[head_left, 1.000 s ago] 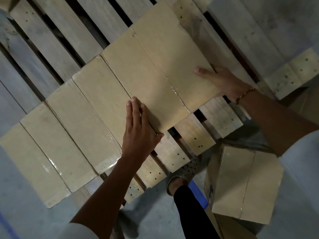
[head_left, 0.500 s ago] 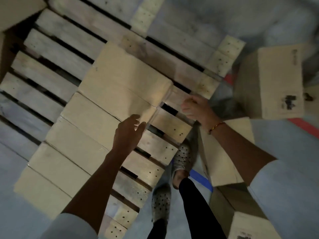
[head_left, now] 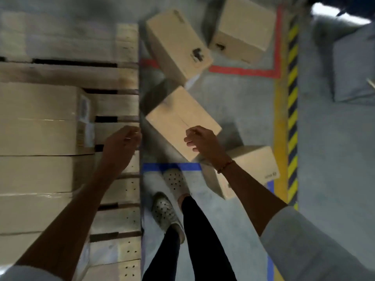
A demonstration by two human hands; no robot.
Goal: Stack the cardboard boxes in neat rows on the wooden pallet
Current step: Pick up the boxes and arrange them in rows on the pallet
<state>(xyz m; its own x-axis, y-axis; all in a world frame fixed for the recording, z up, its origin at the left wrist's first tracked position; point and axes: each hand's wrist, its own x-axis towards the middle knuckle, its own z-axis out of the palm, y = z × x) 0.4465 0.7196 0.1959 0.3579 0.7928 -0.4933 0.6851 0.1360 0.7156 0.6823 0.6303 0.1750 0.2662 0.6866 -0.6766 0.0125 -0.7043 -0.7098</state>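
A row of cardboard boxes (head_left: 38, 136) lies side by side on the wooden pallet (head_left: 121, 78) at the left. My left hand (head_left: 123, 140) hovers over the pallet's right edge, fingers loosely curled, holding nothing. My right hand (head_left: 199, 141) hangs above a loose cardboard box (head_left: 176, 116) on the floor, fingers loosely curled, empty. Another box (head_left: 257, 165) lies under my right forearm. Two more boxes, one (head_left: 176, 41) tilted and one (head_left: 243, 27) beyond it, lie farther off on the floor.
My feet (head_left: 170, 197) stand on grey concrete between the pallet and the floor boxes. Blue tape (head_left: 172, 166), red tape (head_left: 243, 71) and a yellow-black hazard stripe (head_left: 292, 98) mark the floor. A grey block (head_left: 353, 63) sits at far right.
Both hands have left the boxes on the pallet. The view has swung right, from the pallet to the loose boxes on the floor, and my right hand now hangs over one.
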